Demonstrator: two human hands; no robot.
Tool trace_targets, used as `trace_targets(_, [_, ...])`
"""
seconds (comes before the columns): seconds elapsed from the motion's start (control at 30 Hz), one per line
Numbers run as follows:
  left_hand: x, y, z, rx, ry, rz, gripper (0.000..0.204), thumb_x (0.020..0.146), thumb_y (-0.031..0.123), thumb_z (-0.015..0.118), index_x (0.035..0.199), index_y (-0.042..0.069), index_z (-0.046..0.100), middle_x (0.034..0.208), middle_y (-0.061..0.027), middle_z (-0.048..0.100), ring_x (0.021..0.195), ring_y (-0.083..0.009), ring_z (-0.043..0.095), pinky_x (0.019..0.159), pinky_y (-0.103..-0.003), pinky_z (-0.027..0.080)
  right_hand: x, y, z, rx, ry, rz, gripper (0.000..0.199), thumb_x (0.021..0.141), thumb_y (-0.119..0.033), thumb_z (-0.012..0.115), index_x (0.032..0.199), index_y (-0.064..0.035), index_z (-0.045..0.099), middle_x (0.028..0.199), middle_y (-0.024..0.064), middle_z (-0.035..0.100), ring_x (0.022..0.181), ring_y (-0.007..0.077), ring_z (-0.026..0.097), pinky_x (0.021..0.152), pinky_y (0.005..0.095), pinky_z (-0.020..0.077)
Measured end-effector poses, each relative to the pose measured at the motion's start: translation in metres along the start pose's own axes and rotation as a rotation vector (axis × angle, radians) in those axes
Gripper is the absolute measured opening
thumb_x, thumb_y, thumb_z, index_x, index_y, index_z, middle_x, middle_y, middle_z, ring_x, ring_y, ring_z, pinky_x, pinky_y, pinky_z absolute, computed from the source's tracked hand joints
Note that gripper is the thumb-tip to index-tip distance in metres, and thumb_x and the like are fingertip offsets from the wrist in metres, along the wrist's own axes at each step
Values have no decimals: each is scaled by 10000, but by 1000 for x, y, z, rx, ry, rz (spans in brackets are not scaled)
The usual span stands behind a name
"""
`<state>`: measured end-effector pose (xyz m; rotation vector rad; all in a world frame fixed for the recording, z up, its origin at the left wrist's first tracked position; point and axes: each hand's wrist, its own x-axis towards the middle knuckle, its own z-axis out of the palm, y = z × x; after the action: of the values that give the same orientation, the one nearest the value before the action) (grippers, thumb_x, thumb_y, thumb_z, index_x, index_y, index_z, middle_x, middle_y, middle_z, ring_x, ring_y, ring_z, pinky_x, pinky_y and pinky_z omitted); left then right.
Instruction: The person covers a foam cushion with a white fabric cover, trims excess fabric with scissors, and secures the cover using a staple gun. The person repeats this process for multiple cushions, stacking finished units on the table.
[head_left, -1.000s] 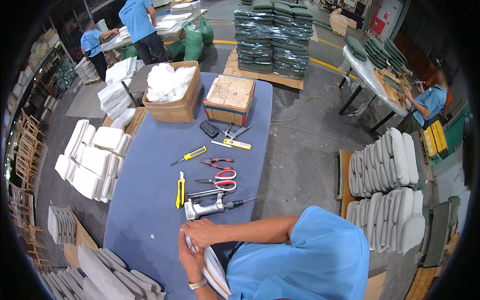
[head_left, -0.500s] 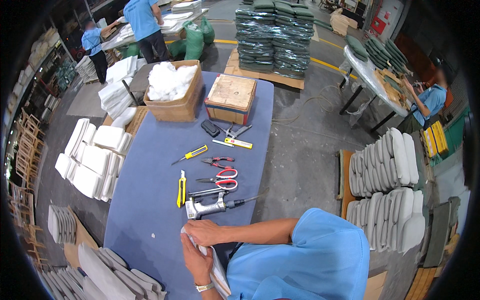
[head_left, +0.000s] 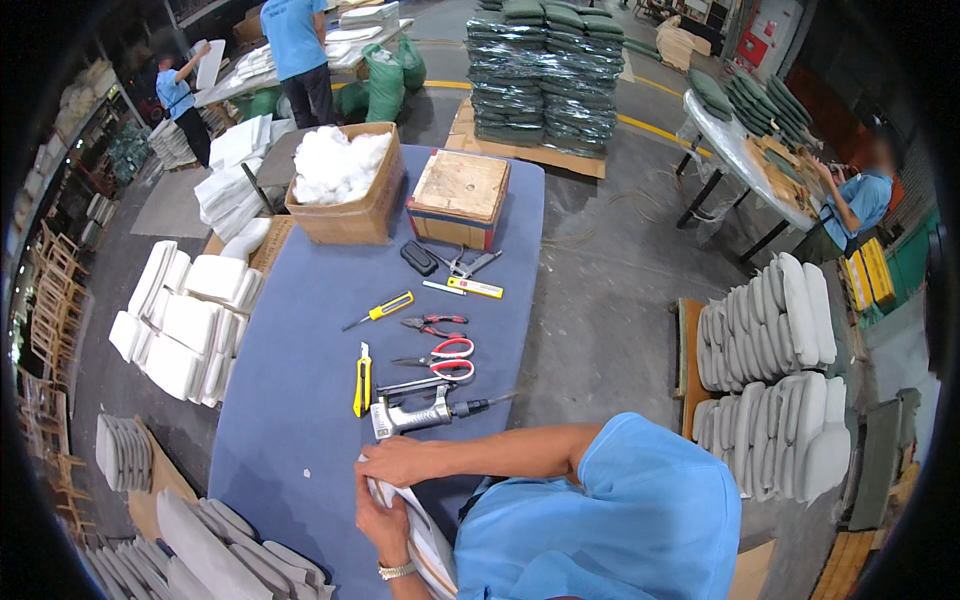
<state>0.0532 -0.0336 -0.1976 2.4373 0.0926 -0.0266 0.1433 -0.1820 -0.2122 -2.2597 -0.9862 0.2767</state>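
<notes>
At the near edge of the blue table, my left hand [head_left: 381, 524] and my right hand [head_left: 400, 462] are closed on a padded seat cushion [head_left: 430, 550] with a pale cover and a thin brown line along one side. It is tilted up against my body, its lower part cut off by the view. My right fingers pinch its top edge; my left hand grips just below, thumb hidden. Just beyond my right hand lies a silver pneumatic staple gun [head_left: 413, 413] with its hose. Past it rest red-handled scissors [head_left: 450, 361], pliers [head_left: 437, 325] and a yellow utility knife [head_left: 362, 382].
A yellow screwdriver [head_left: 380, 311], a wooden box [head_left: 459, 190] and a carton of white stuffing [head_left: 345, 218] stand farther along the table [head_left: 300, 400]. Grey cushions [head_left: 765, 330] are stacked at right, more [head_left: 240, 545] at lower left. Co-workers are at the back left and far right.
Both hands have shifted slightly left with the cushion, and more of its pale face shows between them. In the back left, a co-worker has raised a white panel.
</notes>
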Motion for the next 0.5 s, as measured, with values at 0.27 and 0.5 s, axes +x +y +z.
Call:
trace_targets(0.27, [13, 4, 3, -43, 125, 78, 695, 743, -3, 685, 1416, -62, 527, 1318, -275, 650, 1202, -453, 626, 1034, -466, 490, 30, 14, -13, -142, -138, -175, 317, 924, -186, 596, 1219, -69, 611, 1013, 223, 632, 822, 405, 716, 658, 515, 571])
trace_targets(0.5, [8, 2, 9, -72, 159, 108, 615, 759, 35, 663, 1360, -68, 584, 1258, -282, 676, 1158, -465, 648, 1016, -466, 506, 27, 23, -29, -191, -281, -253, 292, 932, -203, 605, 1185, -67, 660, 1079, 224, 649, 865, 405, 721, 695, 515, 579])
